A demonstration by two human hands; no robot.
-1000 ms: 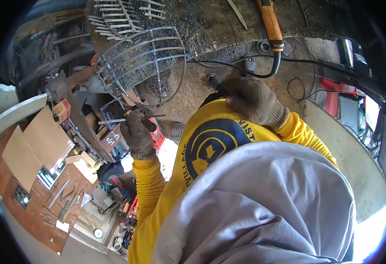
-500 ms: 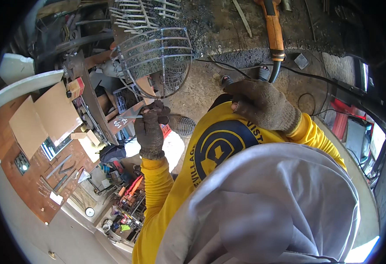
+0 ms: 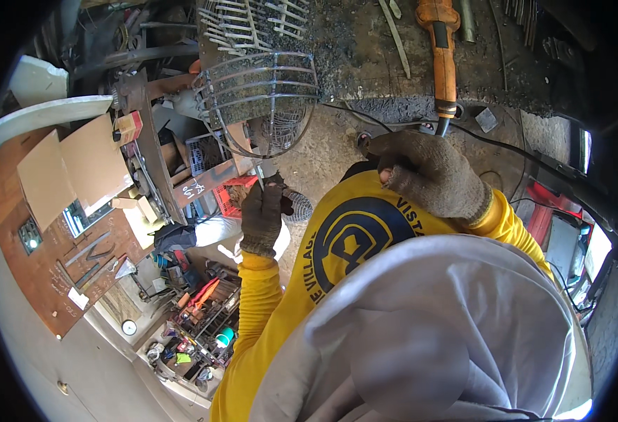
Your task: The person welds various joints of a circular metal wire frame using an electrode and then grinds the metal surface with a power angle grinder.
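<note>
- Counter (image 3: 355,60): dark and grimy, under the wire frame's far part and stretching away to the right of it.
- Wire frame (image 3: 274,88): a curved grid of metal rods, overhanging the counter's near edge.
- Orange power tool (image 3: 445,70): on the counter, well to the right of the frame.
- Red crate (image 3: 226,201): below the frame, to its left; something brownish shows by its opening, too unclear to name.
- Blue crate (image 3: 196,156): just left of the frame's near rim; its contents are dark and cannot be made out.
- Right hand (image 3: 432,176): gloved, right of and below the frame, fingers curled in front of the chest; whether they hold anything I cannot tell.
- Left hand (image 3: 261,216): gloved, just below the frame, fingers closed around a slim rod.
- Slim rod (image 3: 259,173): a second ago it lay crosswise; now it points up, aligned toward the frame's near rim. Contact is unclear.
</note>
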